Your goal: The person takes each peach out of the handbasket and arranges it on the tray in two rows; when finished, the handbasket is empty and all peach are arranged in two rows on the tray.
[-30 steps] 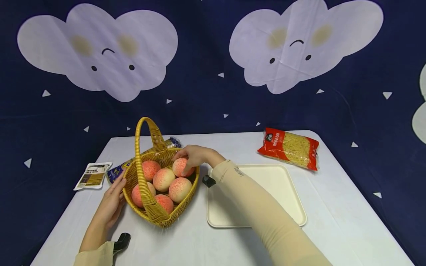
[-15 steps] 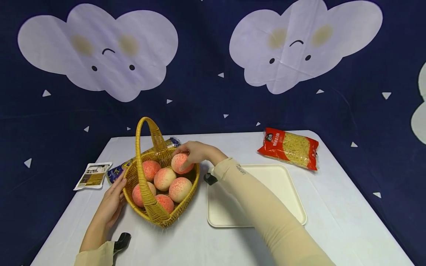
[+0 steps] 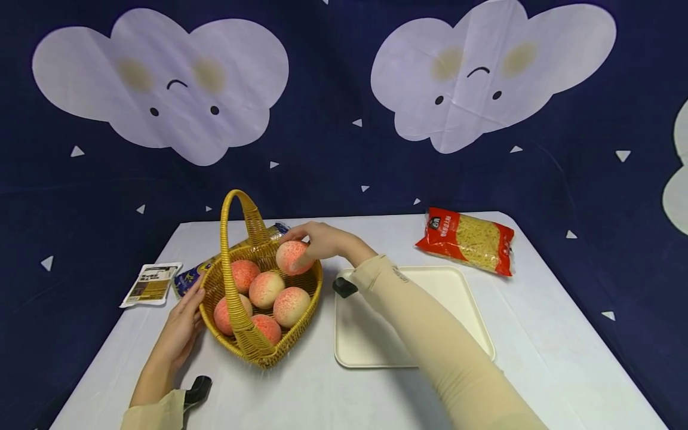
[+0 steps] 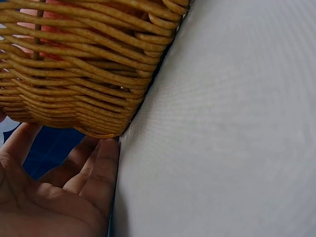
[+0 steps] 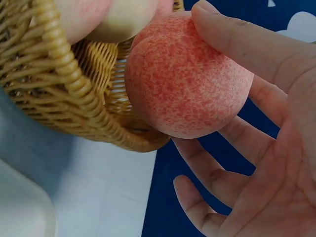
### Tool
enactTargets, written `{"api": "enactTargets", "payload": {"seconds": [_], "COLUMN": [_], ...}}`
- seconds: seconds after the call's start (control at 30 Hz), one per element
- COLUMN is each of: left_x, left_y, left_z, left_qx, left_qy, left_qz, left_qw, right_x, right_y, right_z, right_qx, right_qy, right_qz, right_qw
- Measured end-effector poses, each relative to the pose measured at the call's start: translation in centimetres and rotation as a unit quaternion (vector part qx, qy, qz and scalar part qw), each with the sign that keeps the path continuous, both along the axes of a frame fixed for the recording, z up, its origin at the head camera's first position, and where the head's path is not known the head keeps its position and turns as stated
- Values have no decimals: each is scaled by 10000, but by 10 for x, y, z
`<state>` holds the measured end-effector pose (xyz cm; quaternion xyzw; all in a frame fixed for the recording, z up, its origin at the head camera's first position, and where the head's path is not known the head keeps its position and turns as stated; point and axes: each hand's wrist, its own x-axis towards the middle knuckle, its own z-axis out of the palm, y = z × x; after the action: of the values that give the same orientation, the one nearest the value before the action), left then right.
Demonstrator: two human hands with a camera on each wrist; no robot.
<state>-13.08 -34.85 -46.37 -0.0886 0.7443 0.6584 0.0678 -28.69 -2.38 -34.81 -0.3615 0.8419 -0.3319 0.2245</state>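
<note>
In the head view my right hand (image 3: 328, 240) holds a peach (image 3: 292, 257) at the right end of the yellow wicker basket (image 3: 244, 352). Thumb and fingers are on the pink-speckled fruit; the right wrist view has this peach (image 5: 190, 79) just over the basket rim. Several other peaches (image 3: 291, 307) lie inside, under the arched handle. On the basket's left side rests my left hand (image 3: 180, 328). Seen from the left wrist, its fingers (image 4: 101, 173) are mostly straight against the woven wall (image 4: 84, 98).
A cream tray (image 3: 344, 362) lies right of the basket, beneath my right forearm. Behind it is a red bag of pasta (image 3: 473, 240). A blue packet (image 3: 188, 278) lies partly hidden behind the basket, with a white-edged flat pack (image 3: 152, 284) to its left.
My right hand has lifted the peach a little, up toward the basket rim. The left hand and basket stay where they were.
</note>
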Motion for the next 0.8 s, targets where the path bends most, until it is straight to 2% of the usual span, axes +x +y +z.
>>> {"api": "enactTargets", "payload": {"seconds": [0.33,0.5,0.8], "left_x": [-1,-1,-1], "left_y": [0,0,-2], "left_z": [-2,-2,-2], "left_qx": [47,31,-109], "left_qy": [-37,-48,-41], "left_qz": [59,68,27], "left_qw": [10000,10000,9999], "right_x": [4,4,0], "right_y": [16,34,71], "right_z": [6,5,-8], "right_qx": [-412,-610,-911], "right_qy": [154,139,203], "right_qz": [112,-35,-322], "right_qw": [9990,9980,9951]}}
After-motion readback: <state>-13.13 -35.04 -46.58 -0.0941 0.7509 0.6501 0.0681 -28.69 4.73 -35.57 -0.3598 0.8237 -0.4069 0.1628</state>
